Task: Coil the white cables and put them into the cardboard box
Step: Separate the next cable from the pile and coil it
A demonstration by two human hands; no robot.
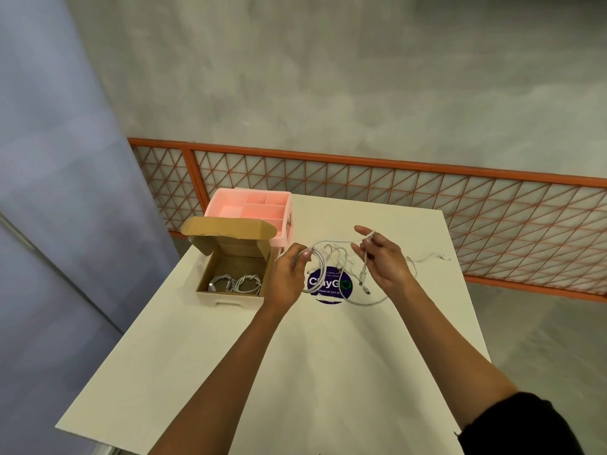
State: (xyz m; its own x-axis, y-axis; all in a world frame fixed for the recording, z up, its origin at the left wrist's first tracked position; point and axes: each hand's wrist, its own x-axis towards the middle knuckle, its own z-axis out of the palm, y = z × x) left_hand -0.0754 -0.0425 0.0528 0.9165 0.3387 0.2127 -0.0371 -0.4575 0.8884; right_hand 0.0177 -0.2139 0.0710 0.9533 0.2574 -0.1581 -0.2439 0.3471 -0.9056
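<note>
Cable (320,261) loops cover part of the sticker (325,283); its small print is unreadable. Box (230,295) flap hides organizer's (253,205) near edge.

Left hand (289,270) curled, right hand (382,259) in loose pinch
</note>
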